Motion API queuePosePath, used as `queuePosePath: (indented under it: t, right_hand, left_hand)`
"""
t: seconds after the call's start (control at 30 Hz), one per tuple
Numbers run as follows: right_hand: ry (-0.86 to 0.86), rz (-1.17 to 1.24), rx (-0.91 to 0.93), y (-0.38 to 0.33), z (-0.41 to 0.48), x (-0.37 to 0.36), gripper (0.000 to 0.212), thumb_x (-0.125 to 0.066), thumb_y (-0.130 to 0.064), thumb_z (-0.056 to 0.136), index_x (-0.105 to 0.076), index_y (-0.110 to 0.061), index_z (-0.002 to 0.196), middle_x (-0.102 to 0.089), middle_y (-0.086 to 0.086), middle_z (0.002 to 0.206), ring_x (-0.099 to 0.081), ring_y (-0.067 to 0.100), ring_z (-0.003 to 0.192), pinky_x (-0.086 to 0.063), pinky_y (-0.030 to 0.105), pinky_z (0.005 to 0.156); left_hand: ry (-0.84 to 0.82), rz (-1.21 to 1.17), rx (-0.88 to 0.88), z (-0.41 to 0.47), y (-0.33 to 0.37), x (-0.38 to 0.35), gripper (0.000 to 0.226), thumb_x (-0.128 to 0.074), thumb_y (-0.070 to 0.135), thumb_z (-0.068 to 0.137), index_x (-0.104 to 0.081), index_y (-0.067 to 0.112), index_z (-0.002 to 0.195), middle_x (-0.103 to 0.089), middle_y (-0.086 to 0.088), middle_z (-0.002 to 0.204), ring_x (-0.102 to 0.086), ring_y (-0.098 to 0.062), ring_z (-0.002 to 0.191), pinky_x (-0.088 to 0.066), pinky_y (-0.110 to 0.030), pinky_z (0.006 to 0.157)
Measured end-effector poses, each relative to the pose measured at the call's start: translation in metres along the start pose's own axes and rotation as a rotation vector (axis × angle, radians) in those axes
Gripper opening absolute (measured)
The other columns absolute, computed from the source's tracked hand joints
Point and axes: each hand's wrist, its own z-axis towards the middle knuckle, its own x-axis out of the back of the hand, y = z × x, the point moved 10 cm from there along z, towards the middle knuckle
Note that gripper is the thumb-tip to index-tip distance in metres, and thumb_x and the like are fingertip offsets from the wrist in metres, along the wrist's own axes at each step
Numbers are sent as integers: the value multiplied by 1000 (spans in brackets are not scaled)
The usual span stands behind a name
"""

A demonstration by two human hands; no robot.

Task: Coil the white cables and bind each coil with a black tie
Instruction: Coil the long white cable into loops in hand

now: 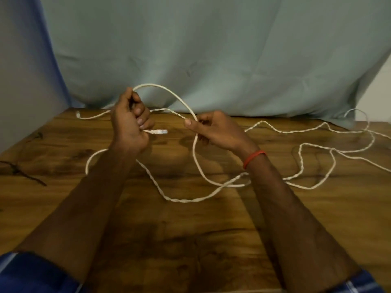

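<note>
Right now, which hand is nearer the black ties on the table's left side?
Left. The left hand grips the white cable to the right of the black ties, well apart from them; the right hand pinches the same cable farther right still.

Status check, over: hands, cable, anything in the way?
Left hand grips white cable near its plug; right hand pinches it further along. One loop up, rest sprawled on table, twisted cable crossing it. Black ties lie untouched at left.
</note>
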Motion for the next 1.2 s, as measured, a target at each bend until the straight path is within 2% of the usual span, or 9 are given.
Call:
queuePosePath:
  t: [0.1, 0.27, 0.43, 0.53, 0.73, 0.9, 1.0, 1.1, 1.2]
  right_hand:
    - [-22, -10, 7, -6, -10, 19, 30, -68, -45, 91, -77, -18, 99, -77, 2, 80, -74, 17, 73, -58, 31, 69]
    - [-59, 55, -9, -11, -43, 50, 27, -69, -24, 94, -71, -12, 117, -76, 8, 92, -67, 0, 73, -48, 11, 63]
    - [-580, -326, -82, 8, -94, 29, 55, -84, -26, 78, -65, -29, 130, -72, -8, 112, -65, 6, 105, -53, 29, 94]
    - [-679, -409, -136, 17, -101, 19, 54, -87, -21, 74, -70, -30, 125, -74, -8, 111, -65, 8, 106, -52, 36, 98]
    - [-539, -513, -64, 16, -92, 15, 29, -85, -18, 76, -77, -28, 102, -72, -10, 87, -58, -8, 75, -41, 7, 64]
    - [-163, -733, 219, 3, -83, 34, 14, -83, -28, 78, -73, -30, 89, -69, -16, 82, -61, 3, 75, -44, 26, 63]
    - [118, -846, 364, -6, -92, 47, 28, -77, -52, 74, -66, -27, 80, -67, -10, 76, -63, 16, 70, -45, 31, 57]
    - [57, -694, 296, -1, -96, 48, 42, -76, -68, 62, -66, -29, 74, -64, -13, 67, -56, 3, 62, -43, 27, 55]
    - [-59, -294, 157, 6, -93, 53, 21, -84, -45, 74, -75, -26, 78, -70, -9, 69, -61, 4, 61, -45, 23, 58]
  left_hand:
    - [-59, -10, 15, -6, 3, -11, 38, -41, 32, 105, -49, 20, 70, -32, 7, 47, -23, -5, 33, -19, -17, 31]
    - [-133, 15, 22, -12, 8, -27, 38, -42, 34, 104, -51, 21, 70, -34, 8, 47, -25, -7, 34, -22, -18, 32]
    - [-103, 47, 0, -13, 14, -23, 36, -45, 35, 102, -52, 22, 70, -33, 8, 48, -23, -7, 36, -21, -18, 34]
    - [-99, 34, -1, -14, 17, -24, 37, -45, 36, 102, -53, 23, 69, -33, 8, 49, -23, -7, 38, -20, -19, 36]
    - [-75, 13, 7, -12, 22, -20, 39, -44, 37, 102, -53, 24, 67, -33, 8, 48, -23, -7, 38, -20, -19, 36]
    - [-3, -1, -41, -11, 39, -13, 38, -44, 36, 101, -51, 24, 67, -32, 8, 48, -22, -8, 38, -17, -19, 36]
    - [32, -24, -69, -9, 47, -7, 37, -43, 36, 101, -51, 25, 67, -32, 8, 49, -22, -8, 38, -17, -20, 37]
    - [55, -50, -92, -7, 52, -3, 38, -43, 37, 102, -53, 26, 66, -32, 8, 49, -22, -8, 39, -17, -20, 37]
    - [71, -92, -120, -8, 55, -2, 47, -42, 37, 103, -57, 25, 60, -34, 8, 51, -22, -7, 40, -17, -20, 37]
